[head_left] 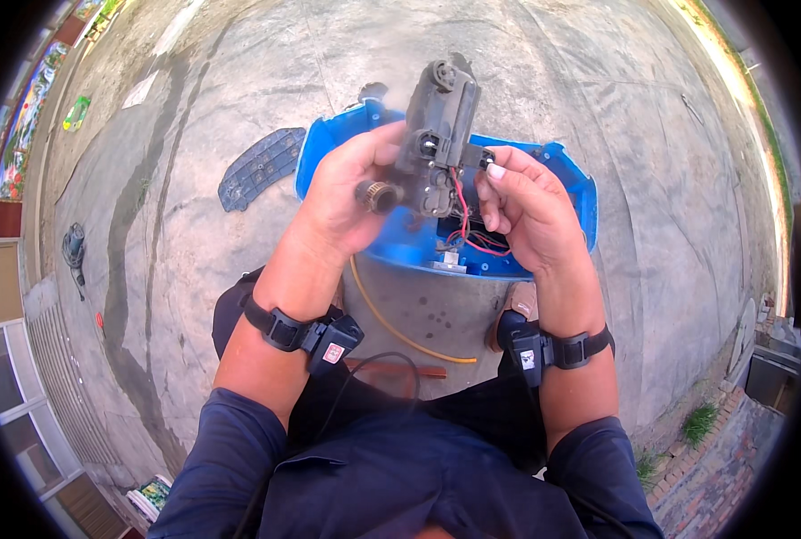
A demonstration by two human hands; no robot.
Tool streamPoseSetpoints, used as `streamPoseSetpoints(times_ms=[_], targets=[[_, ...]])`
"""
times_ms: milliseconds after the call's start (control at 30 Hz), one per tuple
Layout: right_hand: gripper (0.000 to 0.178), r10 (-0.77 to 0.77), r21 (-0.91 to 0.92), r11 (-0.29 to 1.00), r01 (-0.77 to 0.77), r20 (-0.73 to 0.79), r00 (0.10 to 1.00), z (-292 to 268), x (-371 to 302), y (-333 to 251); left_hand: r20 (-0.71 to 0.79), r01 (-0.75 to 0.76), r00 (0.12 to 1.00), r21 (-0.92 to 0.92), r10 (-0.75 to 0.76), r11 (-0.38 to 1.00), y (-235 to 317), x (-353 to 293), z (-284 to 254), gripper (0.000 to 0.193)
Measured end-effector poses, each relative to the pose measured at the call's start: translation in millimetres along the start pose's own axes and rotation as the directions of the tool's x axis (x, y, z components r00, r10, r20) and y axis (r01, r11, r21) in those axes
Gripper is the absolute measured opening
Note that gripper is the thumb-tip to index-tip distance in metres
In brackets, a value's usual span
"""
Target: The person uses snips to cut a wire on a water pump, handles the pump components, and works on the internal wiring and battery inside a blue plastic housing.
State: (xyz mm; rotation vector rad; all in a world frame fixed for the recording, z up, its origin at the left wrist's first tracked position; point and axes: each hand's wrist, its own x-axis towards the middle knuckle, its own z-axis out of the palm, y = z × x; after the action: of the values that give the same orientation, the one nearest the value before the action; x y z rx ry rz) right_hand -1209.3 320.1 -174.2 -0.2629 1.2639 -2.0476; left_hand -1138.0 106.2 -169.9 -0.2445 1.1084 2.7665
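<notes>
A dusty black motor-and-pump unit is held up in front of me, tilted slightly. My left hand is closed around its left side, the fingertips hidden behind it. Close to that palm sticks out a ribbed brass-coloured fitting. With thumb and fingers, my right hand pinches a small black part at the unit's right side. Red wires run from the unit down into the open blue plastic housing, which lies beneath both hands. A small metal piece shows inside the housing.
A dark ribbed panel lies on the concrete ground, left of the housing. Nearer me are a yellow hose and a reddish-brown bar. Far left lies a dark power tool. Black straps with small devices circle my forearms.
</notes>
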Motion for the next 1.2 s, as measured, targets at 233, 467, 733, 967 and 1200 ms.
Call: streamPoseSetpoints(times_ms=[233, 467, 733, 967, 1200], targets=[[0.02, 0.006, 0.018, 1.0, -0.006, -0.023, 1.0, -1.7, 1.6, 2.3, -0.014, -0.005, 1.0, -0.002, 0.005, 1.0, 0.8, -1.2, 1.7, 0.047], [0.018, 0.015, 0.024, 1.0, -0.014, -0.035, 0.999, 0.5, 1.2, 1.7, -0.066, -0.009, 0.998, -0.005, 0.008, 1.0, -1.2, 0.2, 1.4, 0.047], [0.021, 0.033, 0.033, 0.999, -0.032, -0.036, 0.999, 1.0, 1.1, 0.0, -0.004, 0.002, 1.0, 0.017, -0.001, 1.0, 0.5, 0.0, -1.9, 0.047], [0.022, 0.043, 0.037, 0.998, -0.042, -0.042, 0.998, 0.6, 1.6, 0.2, -0.015, -0.015, 1.0, 0.002, 0.015, 1.0, -1.0, 0.7, 2.9, 0.048], [0.022, 0.033, 0.005, 0.999, -0.033, -0.036, 0.999, 0.7, 1.3, 0.7, -0.017, 0.003, 1.0, 0.035, -0.003, 0.999, -0.6, 0.0, -0.6, 0.049]])
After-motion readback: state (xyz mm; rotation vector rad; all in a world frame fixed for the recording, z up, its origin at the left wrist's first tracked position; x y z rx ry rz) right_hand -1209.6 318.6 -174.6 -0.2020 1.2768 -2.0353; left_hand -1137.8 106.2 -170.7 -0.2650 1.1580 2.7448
